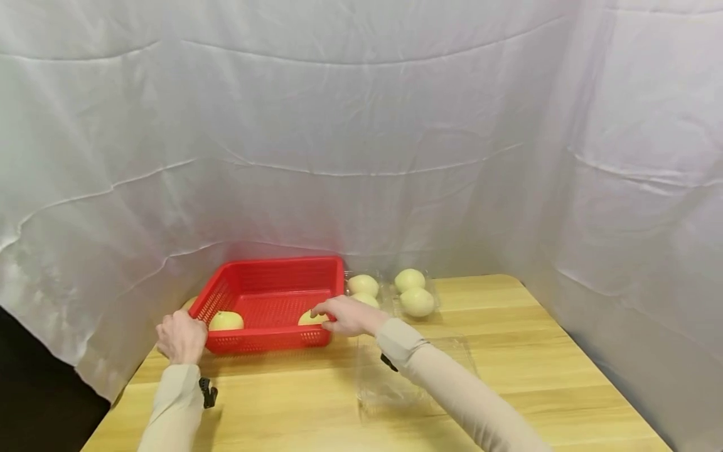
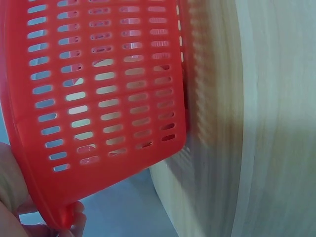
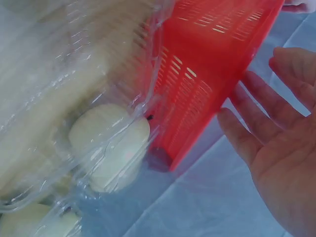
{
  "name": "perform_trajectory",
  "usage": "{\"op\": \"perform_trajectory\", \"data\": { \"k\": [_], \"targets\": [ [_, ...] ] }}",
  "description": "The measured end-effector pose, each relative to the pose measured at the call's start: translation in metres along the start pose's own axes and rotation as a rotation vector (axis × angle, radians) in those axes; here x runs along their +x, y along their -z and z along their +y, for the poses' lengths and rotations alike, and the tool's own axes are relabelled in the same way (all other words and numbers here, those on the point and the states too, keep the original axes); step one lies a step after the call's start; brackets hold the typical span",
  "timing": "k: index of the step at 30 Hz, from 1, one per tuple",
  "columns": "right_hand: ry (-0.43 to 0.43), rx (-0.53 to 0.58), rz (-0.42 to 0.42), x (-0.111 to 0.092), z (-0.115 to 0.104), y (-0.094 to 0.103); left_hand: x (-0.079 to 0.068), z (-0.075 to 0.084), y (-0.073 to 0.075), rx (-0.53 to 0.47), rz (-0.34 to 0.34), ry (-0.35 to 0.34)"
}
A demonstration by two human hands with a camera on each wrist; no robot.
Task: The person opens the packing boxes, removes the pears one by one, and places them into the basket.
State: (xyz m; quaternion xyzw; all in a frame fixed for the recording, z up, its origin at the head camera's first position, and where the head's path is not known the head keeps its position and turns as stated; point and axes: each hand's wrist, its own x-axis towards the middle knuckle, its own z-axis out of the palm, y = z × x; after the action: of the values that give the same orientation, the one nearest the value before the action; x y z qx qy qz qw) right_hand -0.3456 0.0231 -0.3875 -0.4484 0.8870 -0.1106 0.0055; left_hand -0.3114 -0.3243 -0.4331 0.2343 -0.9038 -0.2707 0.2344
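Note:
A red perforated plastic basket [image 1: 268,339] sits at the back left of the wooden table. My left hand [image 1: 182,337] grips its near left corner, with fingertips curled under the rim in the left wrist view. Inside lie two pale yellow round fruits, one fruit [image 1: 226,321] at the near left and another fruit [image 1: 312,318] at the near right. Over the near right corner reaches my right hand [image 1: 351,315], beside that second fruit. The right wrist view shows its fingers [image 3: 269,118] spread and extended near the rim; whether they touch the fruit is hidden.
Right of the basket, clear plastic boxes hold several pale fruits, among them a front fruit [image 1: 417,302] and a back fruit [image 1: 363,285]. A transparent plastic lid or tray [image 1: 395,383] lies under my right forearm. Grey curtains [image 1: 361,138] enclose the table's back and sides.

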Motion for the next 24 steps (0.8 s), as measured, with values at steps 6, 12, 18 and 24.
{"op": "perform_trajectory", "data": {
  "k": [6, 12, 18, 24],
  "targets": [
    [0.045, 0.014, 0.058, -0.029, -0.003, 0.005, 0.002, -0.002, 0.001, 0.02, 0.012, -0.003],
    [0.101, -0.01, 0.078, -0.052, -0.002, 0.005, -0.003, -0.001, -0.001, 0.024, 0.094, -0.083],
    [0.097, 0.057, 0.066, -0.068, -0.001, -0.004, -0.014, 0.009, -0.007, 0.001, 0.237, -0.245],
    [0.097, 0.098, 0.023, -0.092, 0.001, -0.013, -0.026, 0.026, -0.021, -0.004, 0.284, -0.452]
  ]
}}
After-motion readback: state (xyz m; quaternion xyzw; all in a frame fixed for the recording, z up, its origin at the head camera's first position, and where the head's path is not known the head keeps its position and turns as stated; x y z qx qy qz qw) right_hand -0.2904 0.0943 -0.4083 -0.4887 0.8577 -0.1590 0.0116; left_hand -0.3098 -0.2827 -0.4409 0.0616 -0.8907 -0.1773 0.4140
